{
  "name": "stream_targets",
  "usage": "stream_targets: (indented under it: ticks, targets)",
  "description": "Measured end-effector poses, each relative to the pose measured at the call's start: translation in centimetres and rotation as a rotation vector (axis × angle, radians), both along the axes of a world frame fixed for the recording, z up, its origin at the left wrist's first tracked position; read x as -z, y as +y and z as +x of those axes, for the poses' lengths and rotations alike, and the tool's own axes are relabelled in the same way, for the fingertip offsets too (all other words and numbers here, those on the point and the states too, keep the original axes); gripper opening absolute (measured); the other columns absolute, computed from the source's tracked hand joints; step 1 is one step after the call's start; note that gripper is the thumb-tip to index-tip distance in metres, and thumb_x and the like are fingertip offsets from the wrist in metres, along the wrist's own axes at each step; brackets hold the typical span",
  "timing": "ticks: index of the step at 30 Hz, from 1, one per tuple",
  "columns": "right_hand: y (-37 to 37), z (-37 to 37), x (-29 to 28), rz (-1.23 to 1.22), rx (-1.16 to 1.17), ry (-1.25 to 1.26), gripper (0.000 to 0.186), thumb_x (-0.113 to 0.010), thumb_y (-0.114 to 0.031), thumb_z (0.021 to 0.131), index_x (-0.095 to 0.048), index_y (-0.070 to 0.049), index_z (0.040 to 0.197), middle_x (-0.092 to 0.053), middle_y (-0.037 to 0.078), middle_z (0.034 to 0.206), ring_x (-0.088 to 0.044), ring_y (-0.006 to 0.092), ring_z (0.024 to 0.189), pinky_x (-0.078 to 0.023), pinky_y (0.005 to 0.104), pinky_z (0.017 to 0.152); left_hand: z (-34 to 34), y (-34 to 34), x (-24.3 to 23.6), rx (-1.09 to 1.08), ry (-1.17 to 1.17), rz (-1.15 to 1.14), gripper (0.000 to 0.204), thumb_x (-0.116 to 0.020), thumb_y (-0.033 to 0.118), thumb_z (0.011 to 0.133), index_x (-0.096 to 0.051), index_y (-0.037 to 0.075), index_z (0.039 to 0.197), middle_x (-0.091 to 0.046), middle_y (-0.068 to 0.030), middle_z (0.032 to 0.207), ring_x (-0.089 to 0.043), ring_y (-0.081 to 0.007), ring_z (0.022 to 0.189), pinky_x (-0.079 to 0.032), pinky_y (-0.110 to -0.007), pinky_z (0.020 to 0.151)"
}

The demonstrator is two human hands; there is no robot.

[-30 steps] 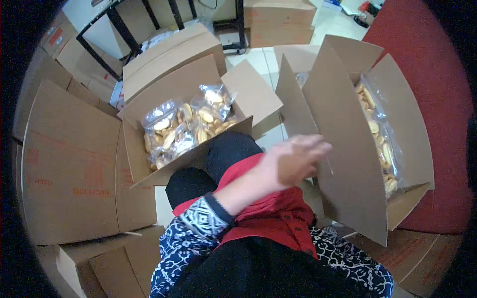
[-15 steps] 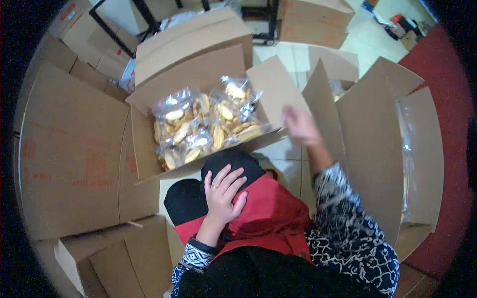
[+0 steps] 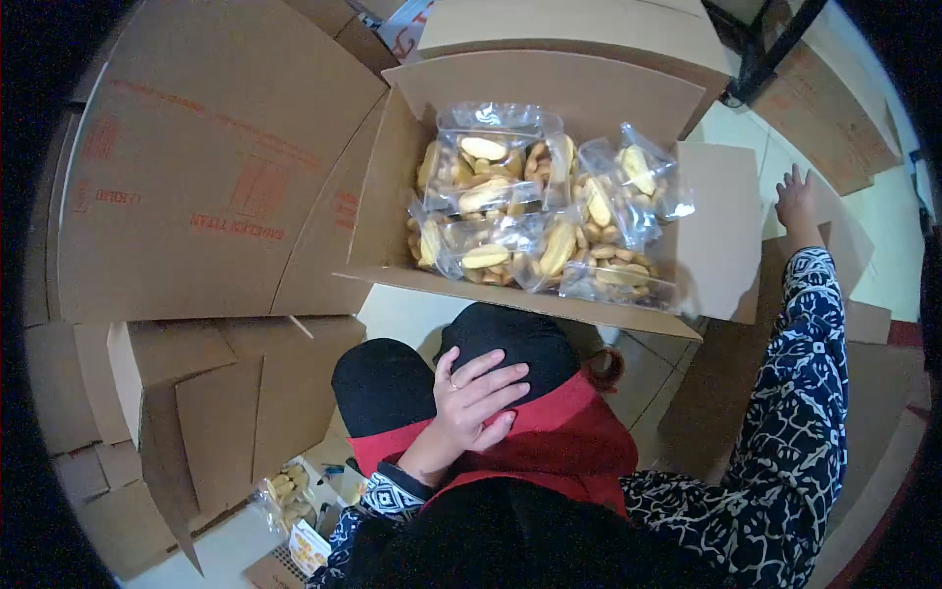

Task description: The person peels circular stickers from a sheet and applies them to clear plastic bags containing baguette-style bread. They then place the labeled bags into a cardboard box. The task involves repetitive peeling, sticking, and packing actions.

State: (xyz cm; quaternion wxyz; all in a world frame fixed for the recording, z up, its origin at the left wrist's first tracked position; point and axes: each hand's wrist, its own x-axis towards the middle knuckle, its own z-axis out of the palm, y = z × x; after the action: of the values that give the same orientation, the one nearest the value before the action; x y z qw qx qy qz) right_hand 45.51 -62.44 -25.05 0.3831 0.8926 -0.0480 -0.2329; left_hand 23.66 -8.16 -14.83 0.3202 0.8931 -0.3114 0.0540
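Observation:
My left hand point(image 3: 478, 401) lies on my black-clad knee with its fingers spread, holding nothing. My right arm is stretched far out to the right. At its end my right hand point(image 3: 798, 199) is raised with fingers apart and nothing in it, near the flaps of a cardboard box point(image 3: 714, 388) on the right. In front of my knees stands an open cardboard box point(image 3: 559, 79). Several clear plastic bags point(image 3: 488, 257) of oval, golden, biscuit-like pieces fill it. My sleeve hides much of the right-hand box, and its contents do not show.
A large closed-looking carton point(image 3: 196, 167) stands at the left. Below it sits an open cardboard box point(image 3: 221, 422), with a clear bag of pale pieces point(image 3: 287, 491) on the floor beside my left sleeve. A black metal frame point(image 3: 751, 74) rises at the back right.
My right hand has moved farther out to the right, away from the filled box. The view has turned right or tilted, so the boxes sit differently. My left hand stays on my knee.

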Motion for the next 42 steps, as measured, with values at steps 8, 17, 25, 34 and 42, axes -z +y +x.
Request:
stream_targets:
  ticks: [8, 17, 25, 34, 42]
  targets:
    - [-4.1, 0.9, -1.1, -0.357, 0.273, 0.265, 0.033, -0.048, -0.035, 0.085, -0.061, -0.016, 0.109, -0.056, 0.007, 0.116, -0.041, 0.0271, 0.12, -0.013, 0.0579, 0.103, -1.8, 2.0, -0.9, 0.025, 0.009, 0.03, 0.025, -0.05, 0.031, 0.08, -0.067, 0.014, 0.088, -0.063, -0.0035, 0.103, -0.047, -0.025, 0.111, -0.016, -0.047, 0.102]
    - [-17.5, -3.6, -2.1, 0.695, 1.461, 0.195, 0.085, -0.031, -0.069, 0.077, -0.008, -0.016, 0.14, -0.031, 0.021, 0.136, -0.018, 0.039, 0.129, -0.016, 0.0553, 0.101, -1.3, 2.0, 0.2, 0.046, 0.018, -0.015, 0.023, -0.053, 0.025, 0.075, -0.067, 0.015, 0.09, -0.063, -0.001, 0.104, -0.049, -0.022, 0.109, -0.013, -0.045, 0.103]
    - [-16.7, -13.2, -5.4, 0.932, 0.938, -0.618, 0.072, -0.041, -0.057, 0.076, -0.026, -0.011, 0.13, -0.045, 0.021, 0.123, -0.029, 0.0377, 0.121, -0.024, 0.0536, 0.094, -2.6, 2.8, 0.3, -0.018, -0.007, 0.028, 0.025, -0.053, 0.025, 0.074, -0.067, 0.015, 0.092, -0.063, -0.0003, 0.105, -0.048, -0.0214, 0.111, -0.013, -0.045, 0.104]
    - [-11.2, -18.6, -1.8, 0.573, 0.861, -0.715, 0.037, -0.048, -0.033, 0.084, -0.053, -0.009, 0.112, -0.055, 0.02, 0.112, -0.048, 0.0328, 0.108, -0.038, 0.0391, 0.089, -2.3, 2.5, -0.1, -0.041, 0.0, 0.037, 0.023, -0.051, 0.026, 0.076, -0.068, 0.016, 0.088, -0.064, -0.0002, 0.101, -0.05, -0.0223, 0.107, -0.015, -0.045, 0.103]
    - [-8.8, -19.0, -3.6, 0.429, 0.877, -0.693, 0.03, -0.053, -0.025, 0.082, -0.056, -0.014, 0.11, -0.056, 0.019, 0.11, -0.051, 0.0363, 0.104, -0.04, 0.0401, 0.088, -2.2, 1.8, -0.5, -0.034, 0.01, -0.012, 0.025, -0.051, 0.025, 0.074, -0.068, 0.014, 0.09, -0.064, -0.0016, 0.101, -0.05, -0.022, 0.109, -0.014, -0.043, 0.104]
